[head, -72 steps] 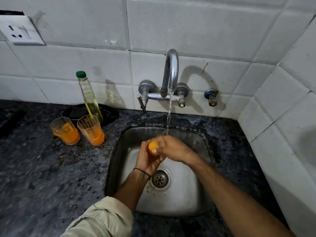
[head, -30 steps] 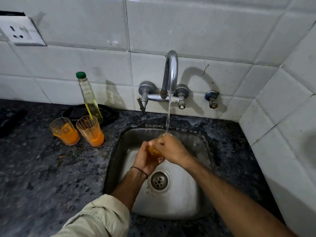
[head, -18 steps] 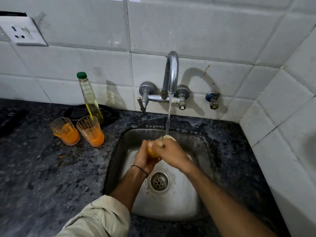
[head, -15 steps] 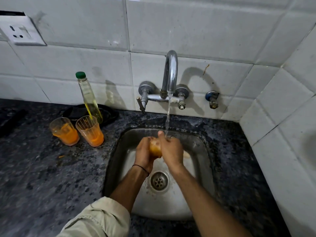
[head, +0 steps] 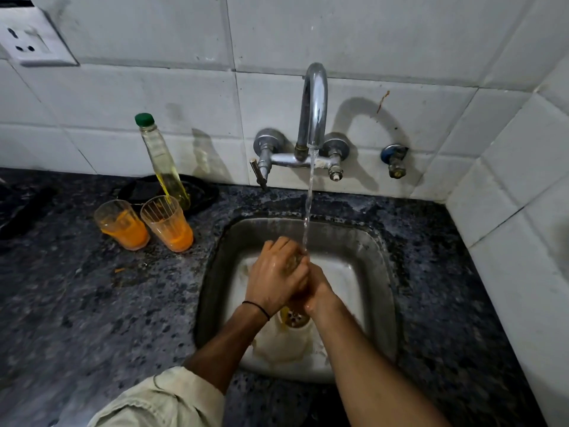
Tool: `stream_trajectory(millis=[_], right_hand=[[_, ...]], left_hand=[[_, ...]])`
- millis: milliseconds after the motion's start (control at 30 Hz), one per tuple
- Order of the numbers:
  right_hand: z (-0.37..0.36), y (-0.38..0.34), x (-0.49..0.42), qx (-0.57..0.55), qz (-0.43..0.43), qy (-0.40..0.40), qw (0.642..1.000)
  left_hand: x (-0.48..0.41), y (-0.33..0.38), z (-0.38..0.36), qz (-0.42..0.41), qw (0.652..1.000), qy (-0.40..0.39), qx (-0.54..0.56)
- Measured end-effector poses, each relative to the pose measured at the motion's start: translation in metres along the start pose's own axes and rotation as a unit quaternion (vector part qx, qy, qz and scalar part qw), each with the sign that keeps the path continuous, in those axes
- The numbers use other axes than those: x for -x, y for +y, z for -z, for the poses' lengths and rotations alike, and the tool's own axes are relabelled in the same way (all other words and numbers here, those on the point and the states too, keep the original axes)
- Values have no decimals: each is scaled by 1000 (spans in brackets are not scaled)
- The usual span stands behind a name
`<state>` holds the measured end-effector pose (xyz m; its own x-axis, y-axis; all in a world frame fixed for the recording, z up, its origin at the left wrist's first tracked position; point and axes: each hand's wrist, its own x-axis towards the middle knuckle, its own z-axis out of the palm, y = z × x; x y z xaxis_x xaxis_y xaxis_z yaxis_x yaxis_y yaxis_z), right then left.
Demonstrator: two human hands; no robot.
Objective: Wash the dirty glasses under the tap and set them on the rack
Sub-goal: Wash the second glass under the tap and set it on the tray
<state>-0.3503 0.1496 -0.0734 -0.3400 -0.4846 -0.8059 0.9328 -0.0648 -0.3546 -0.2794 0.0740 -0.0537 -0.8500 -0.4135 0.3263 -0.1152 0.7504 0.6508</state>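
Clearly the washing step is in hand. The left hand curls round a glass held over the sink, its upper end just at the stream from the tap. The right hand presses against the glass's lower part, but its fingers are hidden under the left, so whether it grips or only rubs cannot be told. Two dirty glasses with orange dregs wait on the counter, left of the sink, beside a bottle. No rack shows. Next, the glass likely needs tipping to drain, a firm wet-handed hold, then a look round for the rack.
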Motion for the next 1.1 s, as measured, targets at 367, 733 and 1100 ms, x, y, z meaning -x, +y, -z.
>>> stream_trajectory(millis=[367,733,1100], right_hand=[[-29,-32,25,673,350,93,645],[-52,-55,79,768,398,145,481],[-29,-66,74,732,408,68,541]], left_hand=[[9,-26,-18,580,521,-123,614],[-20,2,-37,431,493,-44,754],[-31,8,-29,429,561,-75,704]])
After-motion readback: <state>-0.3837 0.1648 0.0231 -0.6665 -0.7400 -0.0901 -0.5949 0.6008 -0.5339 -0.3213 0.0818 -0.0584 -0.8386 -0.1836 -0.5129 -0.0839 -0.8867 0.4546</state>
